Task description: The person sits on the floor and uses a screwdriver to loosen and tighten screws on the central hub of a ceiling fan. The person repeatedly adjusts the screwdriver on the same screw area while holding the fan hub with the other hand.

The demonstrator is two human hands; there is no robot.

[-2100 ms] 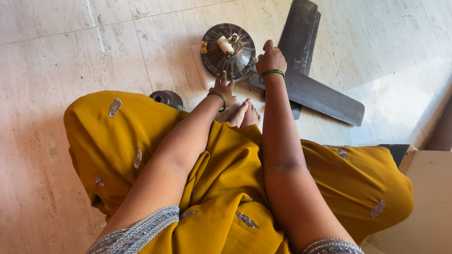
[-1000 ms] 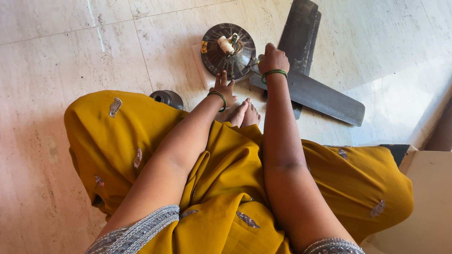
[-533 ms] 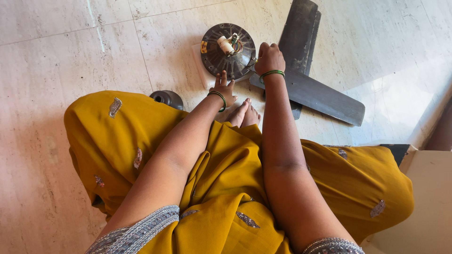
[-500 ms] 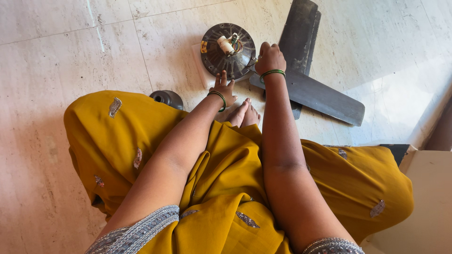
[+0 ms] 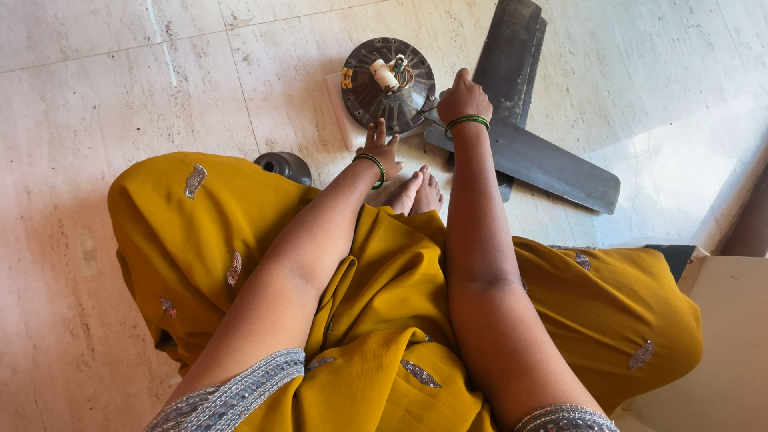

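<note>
Round dark metal fan motor [image 5: 388,84], upper centre: our left hand [image 5: 380,150] spread steadying its rim, right hand [image 5: 462,100] fisted at the grey blade [image 5: 524,156] joint; we'd keep it braced.

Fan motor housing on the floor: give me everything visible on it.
The fan motor housing is a round, dark, dusty metal disc lying flat on the pale stone floor, ribbed in a radial pattern. A cream-coloured stub with coloured wires stands up near its centre, and a small yellow tag sits at its left rim. The left hand touches its lower edge with the fingertips; the right hand rests closed at its right side, where a dark grey blade joins.
</note>
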